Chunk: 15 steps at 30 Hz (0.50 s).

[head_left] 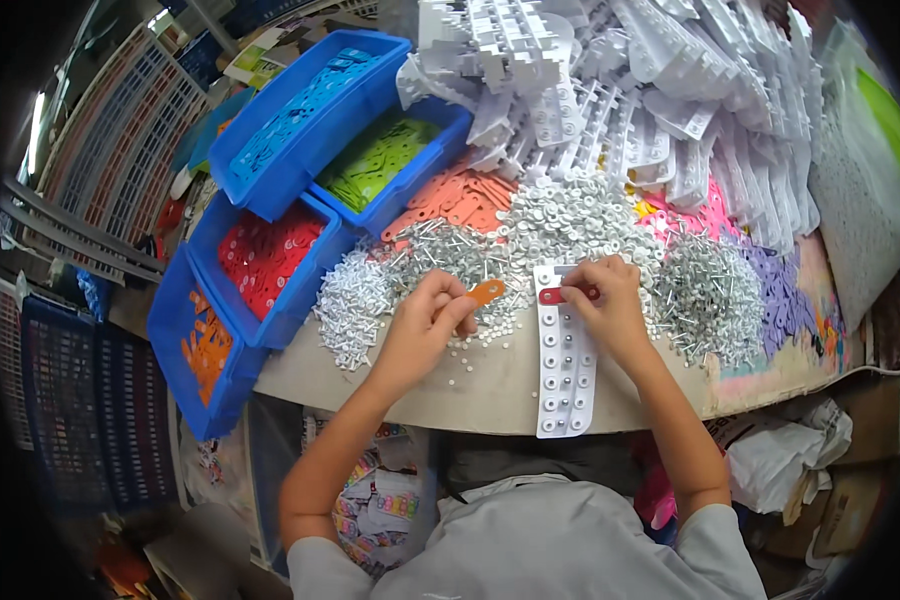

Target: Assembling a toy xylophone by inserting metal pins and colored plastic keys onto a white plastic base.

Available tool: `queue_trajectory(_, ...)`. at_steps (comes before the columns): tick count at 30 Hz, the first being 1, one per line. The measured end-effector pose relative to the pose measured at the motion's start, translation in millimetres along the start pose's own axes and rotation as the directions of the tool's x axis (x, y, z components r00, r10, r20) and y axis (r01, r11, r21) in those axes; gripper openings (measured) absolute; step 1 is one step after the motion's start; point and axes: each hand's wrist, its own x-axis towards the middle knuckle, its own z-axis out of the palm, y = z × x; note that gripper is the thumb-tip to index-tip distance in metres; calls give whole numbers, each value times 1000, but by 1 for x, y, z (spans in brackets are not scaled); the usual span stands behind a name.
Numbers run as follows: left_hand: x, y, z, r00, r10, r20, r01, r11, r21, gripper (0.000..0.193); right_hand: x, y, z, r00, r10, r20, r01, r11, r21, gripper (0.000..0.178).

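My left hand (418,335) pinches a flat orange plastic strip (487,291) between thumb and fingers. A hole shows near the strip's free end. It is held above the heap of metal pins, left of a long white plastic panel (566,400). The panel lies lengthwise toward me, with rows of round sockets and metal pins along it. My right hand (613,308) is closed at the panel's far end, its thumb and fingers on a red plastic strip (550,295) lying across the panel. Those fingers partly cover the red strip.
Blue bins hold blue strips (305,105), green strips (385,160), red strips (268,255) and orange strips (208,345). Heaps of white caps (570,220), metal pins (710,295) and purple strips (775,295) cover the table's far side. White panels (660,100) are piled high behind them.
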Motion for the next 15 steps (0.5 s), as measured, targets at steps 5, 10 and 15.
queue_trajectory(5,37,-6,19,986,166,32,-168,951,259,15,-6,15,9,978,-184,-101,164,970,-177,12)
queue_trajectory(10,81,-11,48,934,357,6,-316,821,476,17,-9,17,15,978,-128,-166,84,964,-251,35)
queue_trajectory(15,108,-18,80,937,336,91,-333,790,515,14,-13,22,18,969,-91,-232,32,969,-247,69)
